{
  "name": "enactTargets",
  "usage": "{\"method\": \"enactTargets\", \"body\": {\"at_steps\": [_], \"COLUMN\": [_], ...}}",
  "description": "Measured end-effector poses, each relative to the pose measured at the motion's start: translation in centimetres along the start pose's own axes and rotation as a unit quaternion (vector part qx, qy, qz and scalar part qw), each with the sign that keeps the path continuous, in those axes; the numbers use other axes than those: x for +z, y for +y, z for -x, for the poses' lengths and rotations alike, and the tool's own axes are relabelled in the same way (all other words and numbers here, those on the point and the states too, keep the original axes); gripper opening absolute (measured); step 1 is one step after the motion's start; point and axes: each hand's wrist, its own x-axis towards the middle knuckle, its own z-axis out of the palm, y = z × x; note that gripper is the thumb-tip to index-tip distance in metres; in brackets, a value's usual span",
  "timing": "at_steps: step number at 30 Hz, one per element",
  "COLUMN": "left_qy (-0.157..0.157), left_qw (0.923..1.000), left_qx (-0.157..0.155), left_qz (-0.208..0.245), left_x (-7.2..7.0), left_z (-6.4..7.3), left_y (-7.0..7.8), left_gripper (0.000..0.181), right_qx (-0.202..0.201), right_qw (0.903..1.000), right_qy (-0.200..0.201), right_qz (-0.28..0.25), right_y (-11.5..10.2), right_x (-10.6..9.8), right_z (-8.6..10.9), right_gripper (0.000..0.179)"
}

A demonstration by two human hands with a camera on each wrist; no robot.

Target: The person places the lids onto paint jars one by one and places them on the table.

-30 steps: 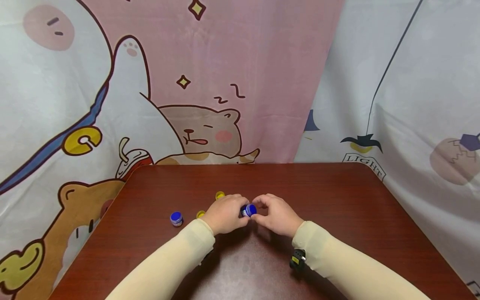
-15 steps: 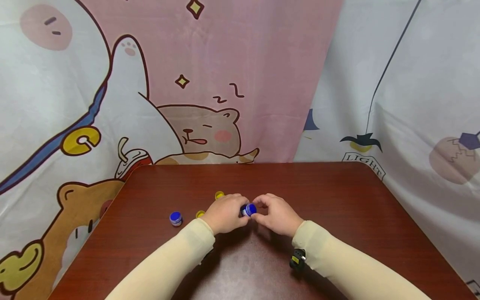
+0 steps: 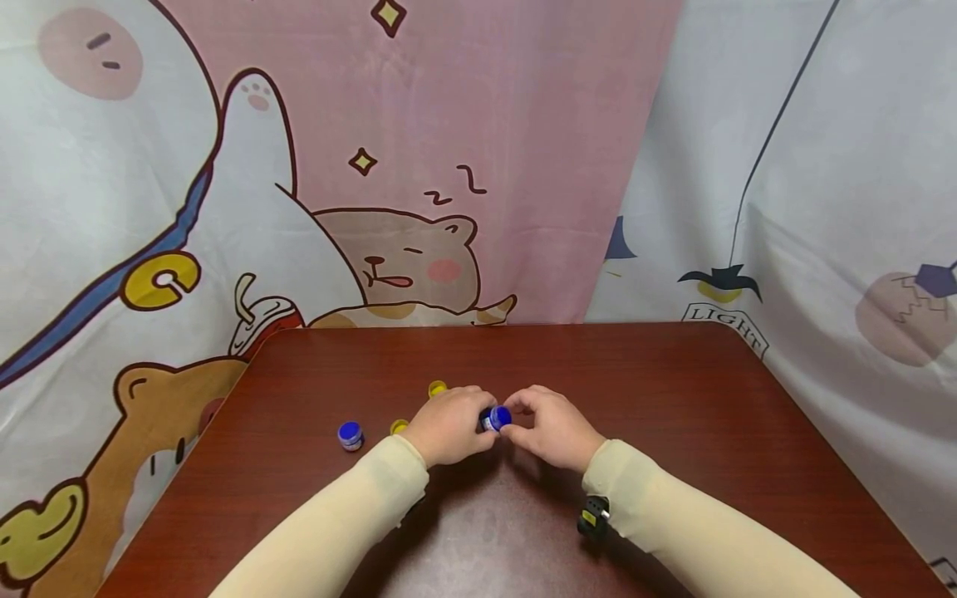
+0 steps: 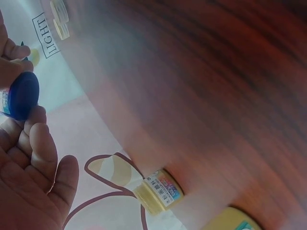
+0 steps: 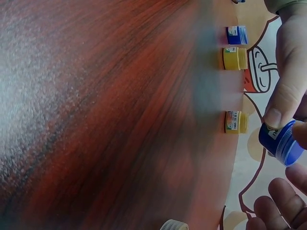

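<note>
A small blue paint jar [image 3: 496, 419] is held up between both hands over the table. My left hand [image 3: 452, 425] grips its body, with the left thumb [image 5: 274, 116] lying on the label in the right wrist view. On the other side, my right hand [image 3: 553, 428] pinches the blue lid [image 5: 289, 149] between thumb and finger; its other fingers are curled below. In the left wrist view the blue jar [image 4: 24, 96] shows a round blue end, and part of the right hand is cut off by the frame.
Left on the table stands another blue jar [image 3: 350, 436]. Two yellow jars [image 5: 235, 58] are partly behind the left hand in the head view. Pale ribbed pieces [image 4: 61, 20] show in the left wrist view. A cartoon curtain [image 3: 523, 166] hangs behind the table [image 3: 635, 365].
Both hands keep almost the same position around the blue jar, with only a slight shift of the head view. No jar is put down or picked up.
</note>
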Motion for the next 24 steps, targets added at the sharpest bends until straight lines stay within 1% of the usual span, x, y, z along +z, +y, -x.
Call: {"method": "enactTargets", "body": {"at_steps": [5, 12, 20, 24], "left_qy": [0.001, -0.001, 0.001, 0.001], "left_qw": [1.0000, 1.0000, 1.0000, 1.0000], "left_qx": [0.003, 0.003, 0.003, 0.003], "left_qz": [-0.001, -0.002, -0.002, -0.002], "left_x": [0.00, 0.03, 0.05, 0.01], "left_z": [-0.03, -0.06, -0.01, 0.00], "left_y": [0.02, 0.09, 0.02, 0.05], "left_gripper": [0.032, 0.033, 0.033, 0.033], "right_qx": [-0.008, -0.007, -0.014, -0.008], "right_qw": [1.0000, 1.0000, 0.9999, 1.0000], "right_qy": [-0.002, -0.003, -0.003, -0.002], "right_qz": [-0.004, -0.001, -0.004, -0.004], "right_y": [0.03, 0.13, 0.30, 0.20], "right_x": [-0.02, 0.03, 0.05, 0.07], "right_z": [0.04, 0.05, 0.06, 0.08], "right_gripper": [0.033, 0.026, 0.033, 0.027]}}
